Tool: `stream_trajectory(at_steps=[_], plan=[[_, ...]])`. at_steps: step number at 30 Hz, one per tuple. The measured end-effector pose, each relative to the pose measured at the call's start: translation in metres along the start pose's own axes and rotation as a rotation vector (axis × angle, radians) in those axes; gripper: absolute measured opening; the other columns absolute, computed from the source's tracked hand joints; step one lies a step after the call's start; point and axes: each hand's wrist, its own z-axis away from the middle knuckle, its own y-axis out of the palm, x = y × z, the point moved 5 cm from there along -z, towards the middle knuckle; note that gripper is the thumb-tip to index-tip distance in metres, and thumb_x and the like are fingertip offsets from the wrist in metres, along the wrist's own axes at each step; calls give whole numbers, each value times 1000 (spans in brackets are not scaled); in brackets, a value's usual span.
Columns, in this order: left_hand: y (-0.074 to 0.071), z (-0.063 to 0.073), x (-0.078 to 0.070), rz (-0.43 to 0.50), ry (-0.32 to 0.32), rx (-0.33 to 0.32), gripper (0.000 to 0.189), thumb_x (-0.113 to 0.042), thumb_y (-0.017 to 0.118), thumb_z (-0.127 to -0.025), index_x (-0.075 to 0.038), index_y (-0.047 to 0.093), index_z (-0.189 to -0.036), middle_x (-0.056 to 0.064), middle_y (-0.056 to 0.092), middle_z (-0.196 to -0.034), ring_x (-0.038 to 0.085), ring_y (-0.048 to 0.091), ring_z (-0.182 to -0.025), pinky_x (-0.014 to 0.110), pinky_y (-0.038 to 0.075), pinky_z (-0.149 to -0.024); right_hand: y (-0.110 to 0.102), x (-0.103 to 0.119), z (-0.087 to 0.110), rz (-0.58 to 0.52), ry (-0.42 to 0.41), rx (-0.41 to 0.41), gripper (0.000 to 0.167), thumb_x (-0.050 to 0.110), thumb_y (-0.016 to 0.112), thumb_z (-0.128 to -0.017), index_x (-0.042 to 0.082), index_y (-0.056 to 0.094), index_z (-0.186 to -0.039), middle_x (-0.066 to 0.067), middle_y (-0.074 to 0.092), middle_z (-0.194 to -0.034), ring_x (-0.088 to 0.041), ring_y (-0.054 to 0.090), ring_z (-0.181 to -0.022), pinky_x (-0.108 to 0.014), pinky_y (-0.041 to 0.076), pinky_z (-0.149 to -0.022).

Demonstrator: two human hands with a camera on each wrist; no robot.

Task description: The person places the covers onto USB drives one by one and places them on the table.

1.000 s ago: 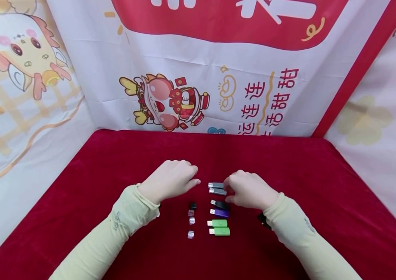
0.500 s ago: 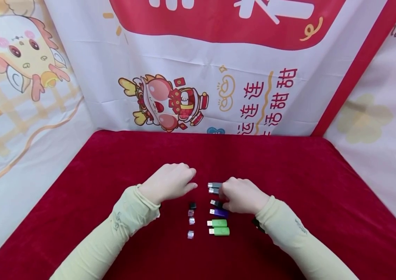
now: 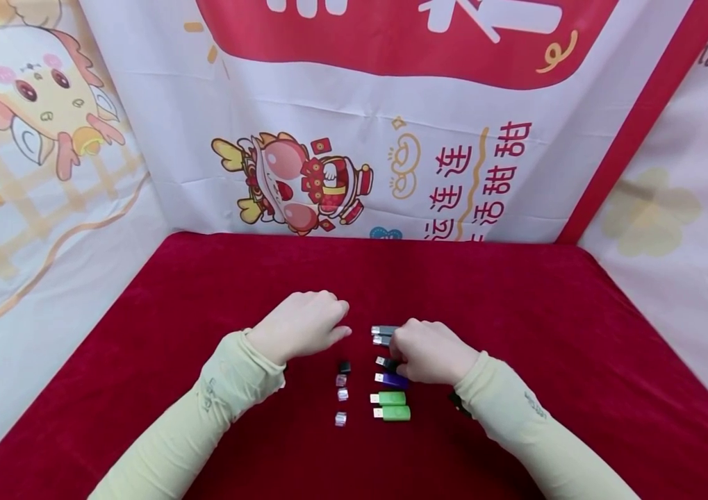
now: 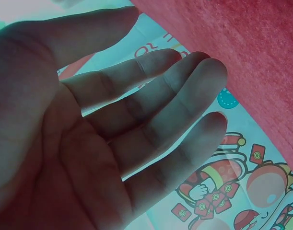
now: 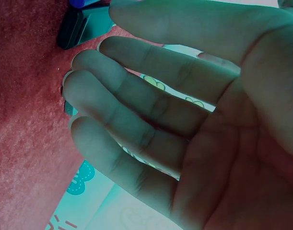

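In the head view, my right hand [image 3: 431, 353] reaches over the black USB stick [image 3: 386, 363], hiding most of its body. The right wrist view shows the black stick [image 5: 84, 26] lying on the cloth beyond the thumb and index fingertips, which stand apart; contact is hard to make out. My left hand [image 3: 300, 323] hovers over the cloth with relaxed fingers [image 4: 204, 79] and holds nothing. Grey USB sticks [image 3: 382, 341] lie behind the black one. A purple stick [image 3: 392, 380] and green sticks [image 3: 393, 413] lie nearer me. Left of them are a black cap [image 3: 344, 367] and clear caps [image 3: 341, 419].
Dark red cloth [image 3: 253, 444] covers the table. A printed white curtain [image 3: 191, 139] rises along its back edge, with further printed sheets at the left [image 3: 47, 278] and right [image 3: 660, 278].
My right hand has moved left and slightly down over the black USB stick, then barely shifted. The left hand has drifted only a little. The sticks and caps lie where they were.
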Motion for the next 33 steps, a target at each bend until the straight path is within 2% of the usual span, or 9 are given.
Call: stream_trajectory(at_steps=[12,22,33], plan=[[1,0,-2,5,5,1,19,-28,71,-91,-10,66,-88,0,56,-71,18,59,-68,34,51,-61,5,2,-1,17,13,10,16,14,84,-77,13,69,-70,8,54,-59,-6,47,-51,-25,43,-48],[2,1,-1,0,-1,3,19,-29,71,-91,-13,64,-84,-1,55,-70,17,58,-67,33,51,-60,7,2,-2,64,-22,-29,28,11,82,-77,15,61,-60,8,47,-53,-8,45,-50,-26,41,-46],[2,2,-2,-8,0,0,20,-30,71,-91,-13,64,-83,-1,55,-71,17,58,-68,33,51,-60,8,6,-1,142,-18,-78,31,5,80,-74,15,56,-58,4,47,-55,-11,49,-51,-29,44,-45]])
